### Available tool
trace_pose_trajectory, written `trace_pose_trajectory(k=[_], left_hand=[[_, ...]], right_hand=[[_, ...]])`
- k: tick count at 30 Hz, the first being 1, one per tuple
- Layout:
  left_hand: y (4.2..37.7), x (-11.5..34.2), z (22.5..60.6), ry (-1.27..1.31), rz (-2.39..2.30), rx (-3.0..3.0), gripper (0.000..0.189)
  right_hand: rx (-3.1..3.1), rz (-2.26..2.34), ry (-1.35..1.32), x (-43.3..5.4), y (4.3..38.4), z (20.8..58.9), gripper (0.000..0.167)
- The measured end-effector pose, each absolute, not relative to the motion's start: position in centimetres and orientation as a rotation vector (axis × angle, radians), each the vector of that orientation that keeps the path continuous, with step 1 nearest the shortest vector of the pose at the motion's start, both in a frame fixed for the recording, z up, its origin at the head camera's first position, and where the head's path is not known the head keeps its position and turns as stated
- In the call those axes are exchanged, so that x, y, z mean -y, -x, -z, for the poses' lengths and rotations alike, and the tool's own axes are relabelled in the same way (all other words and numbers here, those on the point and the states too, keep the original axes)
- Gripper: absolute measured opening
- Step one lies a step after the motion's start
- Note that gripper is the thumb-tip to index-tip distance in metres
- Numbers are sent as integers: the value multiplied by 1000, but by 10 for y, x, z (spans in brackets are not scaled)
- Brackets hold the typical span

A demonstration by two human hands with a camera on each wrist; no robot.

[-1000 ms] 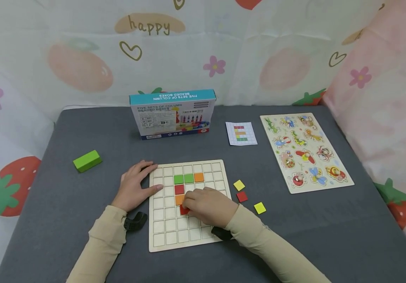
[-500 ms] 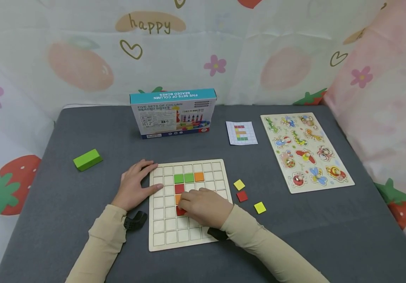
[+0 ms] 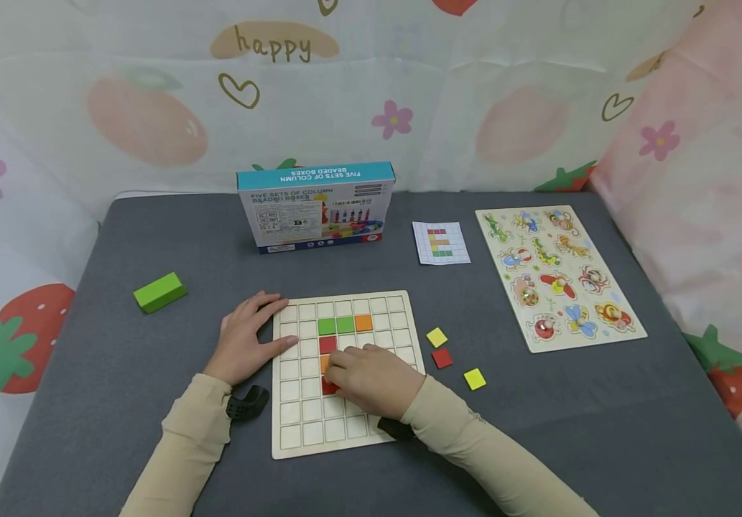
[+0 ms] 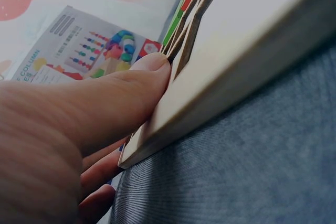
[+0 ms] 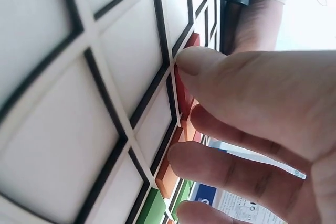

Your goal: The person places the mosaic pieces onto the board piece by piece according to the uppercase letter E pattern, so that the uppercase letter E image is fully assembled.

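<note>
A pale wooden grid board [image 3: 289, 436] lies on the dark table. My left hand [image 3: 244, 339] rests at its left edge, fingers and thumb extended. In the left wrist view the left thumb [image 4: 131, 85] presses on the board's rim. My right hand [image 3: 377, 377] is over the middle of the grid, holding a red square tile [image 3: 329, 387] between thumb and fingers at a cell below an orange tile [image 3: 324, 362]. That red tile [image 5: 182, 85] shows under the thumb in the right wrist view. Further up are another red tile [image 3: 328, 345], two green tiles [image 3: 335, 327] and an orange one [image 3: 363, 323].
Right of the board lie two yellow tiles [image 3: 437, 337] and a loose red tile [image 3: 442, 358]. Behind stand a box [image 3: 319, 212] and, flat beside it, a pattern card [image 3: 440, 244]. An insect puzzle board [image 3: 561, 280] is at right, a green block [image 3: 160, 293] at left.
My right hand has shifted slightly left with the red tile, which now lines up under the orange tile. Over the last half second it hardly moves. The left hand stays put.
</note>
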State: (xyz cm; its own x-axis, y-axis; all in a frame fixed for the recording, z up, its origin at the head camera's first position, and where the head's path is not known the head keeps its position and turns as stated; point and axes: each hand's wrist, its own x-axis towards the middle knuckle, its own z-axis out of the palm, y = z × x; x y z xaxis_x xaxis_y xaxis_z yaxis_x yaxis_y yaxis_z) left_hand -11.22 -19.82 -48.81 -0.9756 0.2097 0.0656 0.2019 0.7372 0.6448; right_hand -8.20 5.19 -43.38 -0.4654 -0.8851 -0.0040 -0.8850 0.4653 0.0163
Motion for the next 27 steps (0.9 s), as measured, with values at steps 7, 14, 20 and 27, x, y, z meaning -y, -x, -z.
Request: trace_pose_trajectory(k=[7, 14, 20, 27], left_hand=[[112, 200, 490, -354, -1076, -2918, 70], [113, 199, 491, -357, -1070, -2911, 69], [111, 201, 491, -348, -1101, -2897, 66], [112, 200, 491, -366, -1093, -2904, 63]], right_hand=[[2689, -88, -1570, -68, 89, 424, 17], [2736, -210, -1349, -123, 105, 419, 19], [2878, -287, -1193, -168, 117, 424, 26], [2992, -384, -1062, -192, 121, 431, 32]])
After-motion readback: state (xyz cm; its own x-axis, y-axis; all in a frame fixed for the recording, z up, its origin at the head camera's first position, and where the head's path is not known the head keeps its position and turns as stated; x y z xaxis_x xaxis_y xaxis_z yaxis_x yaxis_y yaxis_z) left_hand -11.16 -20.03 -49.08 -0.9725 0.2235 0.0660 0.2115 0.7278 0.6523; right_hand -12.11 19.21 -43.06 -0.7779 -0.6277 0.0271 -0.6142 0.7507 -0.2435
